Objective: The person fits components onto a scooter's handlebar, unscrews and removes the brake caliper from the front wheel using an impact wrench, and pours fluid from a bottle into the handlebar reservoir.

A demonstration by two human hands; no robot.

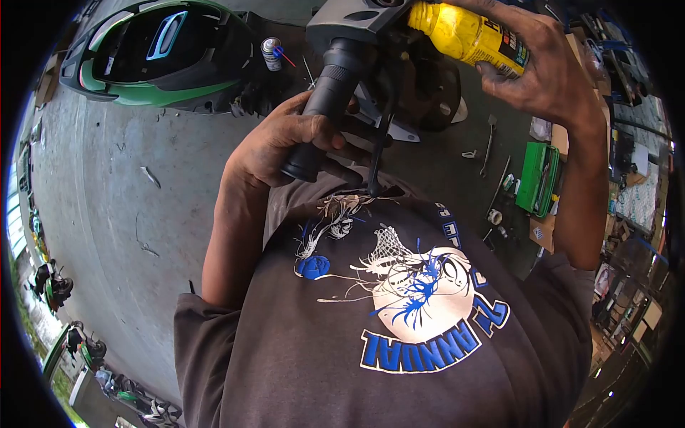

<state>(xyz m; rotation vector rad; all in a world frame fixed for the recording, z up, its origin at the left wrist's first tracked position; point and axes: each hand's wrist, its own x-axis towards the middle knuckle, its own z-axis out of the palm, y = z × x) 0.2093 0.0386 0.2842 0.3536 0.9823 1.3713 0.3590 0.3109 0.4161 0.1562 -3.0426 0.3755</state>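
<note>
At the top centre is a dark handlebar assembly with a black rubber grip (329,98) and a black lever (382,139). My left hand (289,139) is wrapped round the grip, its fingers reaching towards the lever. My right hand (539,68) holds a yellow bottle (464,36) with a dark label, tilted on its side. The bottle's neck points left, close to the handlebar's black housing (357,21). What lies at the bottle's mouth is hard to make out.
A green and black scooter body panel (164,96) lies at the upper left, with a spray can (272,54) beside it. On the floor at right are a wrench (488,146) and a green toolbox (536,178). Scooters (53,285) stand at the far left.
</note>
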